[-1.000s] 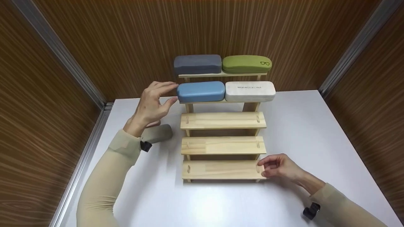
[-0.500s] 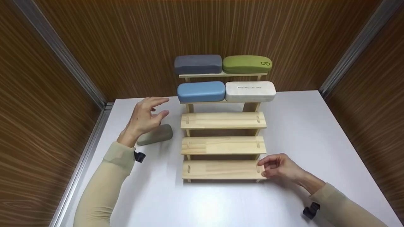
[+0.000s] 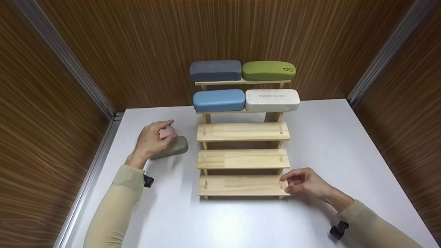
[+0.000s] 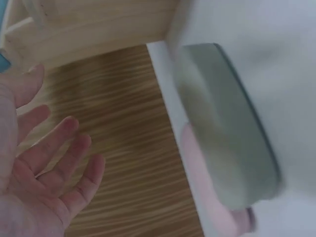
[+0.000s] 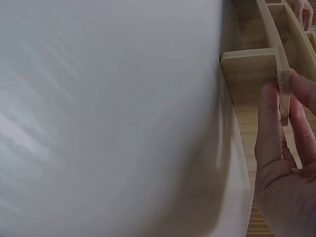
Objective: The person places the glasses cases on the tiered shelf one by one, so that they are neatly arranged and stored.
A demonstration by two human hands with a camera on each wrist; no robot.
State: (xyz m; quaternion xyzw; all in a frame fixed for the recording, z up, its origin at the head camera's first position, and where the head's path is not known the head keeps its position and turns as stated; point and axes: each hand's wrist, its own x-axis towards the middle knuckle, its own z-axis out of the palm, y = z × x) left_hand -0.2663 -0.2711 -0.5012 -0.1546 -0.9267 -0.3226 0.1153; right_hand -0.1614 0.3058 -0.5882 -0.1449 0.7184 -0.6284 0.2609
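Observation:
My left hand hovers over the left side of the table, thumb and fingers parted with nothing between them. Below and beyond it lie a grey-green glasses case and a pink case, the pink one partly hidden by the hand. In the left wrist view the pink case lies alongside the grey-green case, apart from the fingers. My right hand pinches the right end of the lowest step of a wooden tiered rack; the right wrist view shows thumb and fingers about the board's edge.
Dark blue and green glasses cases sit on the rack's top step. Light blue and white cases sit one step lower. Wood-grain panels enclose the white table.
My left hand has moved from beside the light blue case down and left, to over the grey-green case. The pink case now shows behind its fingers. The right hand has stayed put.

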